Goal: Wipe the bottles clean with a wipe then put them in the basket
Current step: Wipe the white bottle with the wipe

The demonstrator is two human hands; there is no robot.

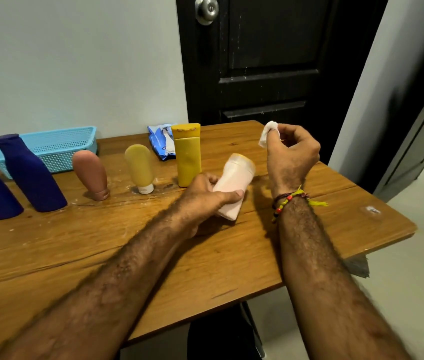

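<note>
Blue plastic basket [57, 149], lattice-walled, rectangular, sits at 10 o'clock on the wooden bench [153, 255], against the wall; its inside is mostly hidden, no bottle visible in it. Blue wipes pack [163, 144], crinkly foil, torn open w/ white showing, lies at 12 o'clock behind the tall yellow bottle [187, 154], which is squarish w/ a flip cap and upright.

Left hand [205, 196] grips the white bottle [234, 188], fingers and thumb curled round its lower body; bottle is smooth, rounded, tilted w/ its pale yellowish end toward 1 o'clock, near bench centre. Right hand [291, 154], at 2 o'clock and raised, pinches a small crumpled white wipe [268, 133] betw. thumb and fingertips; wipe is apart from the white bottle. Beaded and thread bands on the right wrist.

Row along 9–11 o'clock: two dark blue bottles [29, 172], matte, tapered; a brown tube [91, 175] and a translucent yellow tube [139, 167], both standing cap-down. Bench grain is scuffed w/ pale smears.
</note>
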